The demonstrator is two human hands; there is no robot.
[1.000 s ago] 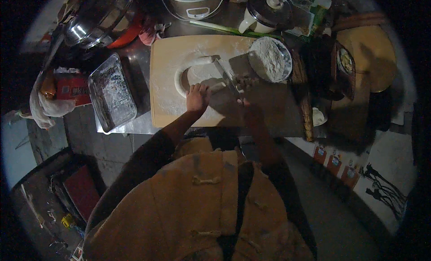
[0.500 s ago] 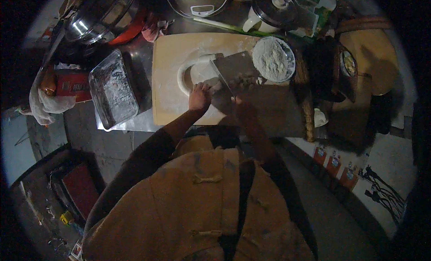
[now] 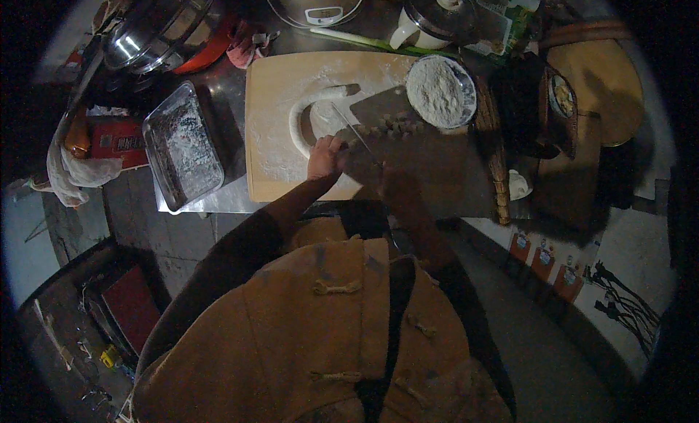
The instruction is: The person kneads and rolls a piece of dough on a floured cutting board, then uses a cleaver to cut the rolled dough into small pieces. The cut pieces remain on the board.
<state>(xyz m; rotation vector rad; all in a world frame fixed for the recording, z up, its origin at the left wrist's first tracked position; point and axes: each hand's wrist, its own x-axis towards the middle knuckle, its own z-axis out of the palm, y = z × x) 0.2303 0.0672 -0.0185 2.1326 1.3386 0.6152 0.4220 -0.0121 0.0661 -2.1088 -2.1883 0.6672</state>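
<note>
A floured dough rope curves in a hook on the wooden board. My left hand is closed over its near end, fingers curled down. In my right hand, deep in shadow, is the handle of a kitchen knife. Its blade points away from me, seen nearly edge-on, just right of my left fingers. Several small cut dough pieces lie in the shadow to the right of the blade. Where the blade meets the dough is too dark to make out.
A bowl of flour sits on the board's far right. Left of the board is a floured metal tray. A green onion, a lidded jug and a cooker stand behind. A straw brush lies along the right.
The knife blade has turned from showing its broad face to nearly edge-on, so more of the cut pieces show. My left hand stays on the dough rope.
</note>
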